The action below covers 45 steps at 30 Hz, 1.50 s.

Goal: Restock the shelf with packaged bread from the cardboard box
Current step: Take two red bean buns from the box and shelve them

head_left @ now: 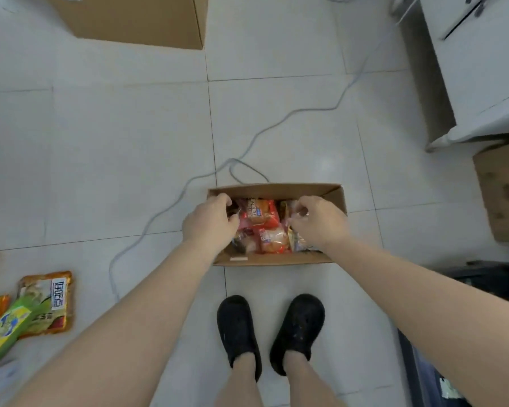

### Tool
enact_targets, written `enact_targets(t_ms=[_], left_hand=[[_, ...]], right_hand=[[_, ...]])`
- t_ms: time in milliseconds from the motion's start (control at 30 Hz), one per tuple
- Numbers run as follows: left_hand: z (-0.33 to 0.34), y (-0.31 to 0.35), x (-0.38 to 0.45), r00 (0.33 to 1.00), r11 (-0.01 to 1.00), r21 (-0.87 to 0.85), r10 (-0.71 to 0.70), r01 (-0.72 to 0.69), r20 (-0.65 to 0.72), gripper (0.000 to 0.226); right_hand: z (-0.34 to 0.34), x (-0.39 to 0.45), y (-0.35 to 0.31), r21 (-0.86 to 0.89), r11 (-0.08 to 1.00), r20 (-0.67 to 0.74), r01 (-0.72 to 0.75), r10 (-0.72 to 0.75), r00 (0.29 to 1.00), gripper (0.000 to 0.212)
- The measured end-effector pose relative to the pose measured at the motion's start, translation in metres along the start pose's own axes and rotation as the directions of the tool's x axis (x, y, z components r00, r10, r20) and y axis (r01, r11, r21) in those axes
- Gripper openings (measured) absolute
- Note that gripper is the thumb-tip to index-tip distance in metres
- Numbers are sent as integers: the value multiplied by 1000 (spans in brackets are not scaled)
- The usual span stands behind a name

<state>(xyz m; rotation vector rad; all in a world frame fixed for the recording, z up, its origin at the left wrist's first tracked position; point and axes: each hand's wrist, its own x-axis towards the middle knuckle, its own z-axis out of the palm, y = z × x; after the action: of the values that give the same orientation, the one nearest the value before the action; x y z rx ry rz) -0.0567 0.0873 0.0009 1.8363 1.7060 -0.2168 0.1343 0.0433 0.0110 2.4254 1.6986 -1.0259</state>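
An open cardboard box (276, 189) sits on the tiled floor just ahead of my feet. Several red and clear bread packets (259, 214) fill it. My left hand (210, 223) reaches into the box's left side, its fingers curled round a dark packet there. On the right side my right hand (316, 221) pinches a gold-edged packet (293, 237). Both hands hide the packets they hold for the most part. No shelf is in view.
A grey cable (171, 201) snakes across the floor up to the box. A large cardboard box (135, 19) stands far left, another (503, 192) at the right. White cabinets (476, 69) fill the top right. Snack packets (46, 301) lie at the left. A dark bin (453, 362) is bottom right.
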Motion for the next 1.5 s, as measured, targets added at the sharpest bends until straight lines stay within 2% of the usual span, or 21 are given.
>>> enact_targets(t_ms=[133,233,333,433,600,667,733,800,867,933,967,1000,1067,1133,1233,1267,1333,1367,1433,1467,1500], left_hand=[[94,-21,82,997,998,-66,-20,25,80,45],[150,-31,135,981,950,-268,-121,158,149,52],[193,-38,172,941,844,-432,-225,317,252,59],[221,-40,191,913,772,-494,-289,400,289,64],[239,-37,192,924,780,-499,-282,377,259,83],[239,-36,183,939,827,-460,-222,324,262,63],[239,-38,176,954,873,-411,-170,262,248,43],[238,-41,169,966,899,-385,-129,210,226,42],[232,-43,164,967,894,-403,-109,197,231,46],[227,-48,159,956,806,-536,-119,250,268,47],[223,-49,155,950,734,-618,-126,282,285,46],[220,-49,150,948,666,-683,-130,301,291,45],[217,-49,146,947,602,-733,-164,317,275,47],[214,-50,146,921,496,-777,-224,388,318,63],[216,-40,137,844,109,-846,-206,522,494,88],[217,-34,132,842,26,-853,-179,521,509,95],[224,-20,123,851,-84,-867,-167,492,498,98],[228,-12,121,853,-161,-877,-211,452,478,93],[235,-2,120,804,-340,-880,-386,332,453,80],[238,1,119,771,-377,-883,-461,279,440,78],[240,3,119,755,-340,-902,-508,265,414,78]], right_hand=[[80,83,43,102,992,28,-76,74,997,31],[127,129,71,241,956,22,-166,166,986,39],[163,160,93,427,857,53,-289,295,954,44],[193,186,103,533,747,188,-398,354,916,57],[223,206,97,513,701,362,-495,346,865,90],[227,204,93,490,690,412,-533,355,839,96],[229,201,91,547,620,434,-563,364,824,92],[230,196,91,610,551,397,-569,409,822,87],[230,194,95,624,578,313,-526,432,846,67],[228,187,99,658,582,250,-477,429,868,36],[227,180,100,682,580,226,-445,411,883,28],[227,173,102,696,587,204,-414,392,897,24],[223,157,106,704,627,149,-335,331,932,20],[214,142,111,737,617,126,-278,279,952,18],[210,121,114,873,414,111,-259,348,931,16],[211,115,110,910,329,109,-254,402,909,16],[219,106,101,937,261,83,-233,481,873,18],[224,102,95,943,242,83,-227,491,867,17],[232,96,81,961,187,95,-204,468,879,15],[236,93,75,969,158,105,-190,432,896,14],[240,91,68,971,153,113,-185,391,913,16]])
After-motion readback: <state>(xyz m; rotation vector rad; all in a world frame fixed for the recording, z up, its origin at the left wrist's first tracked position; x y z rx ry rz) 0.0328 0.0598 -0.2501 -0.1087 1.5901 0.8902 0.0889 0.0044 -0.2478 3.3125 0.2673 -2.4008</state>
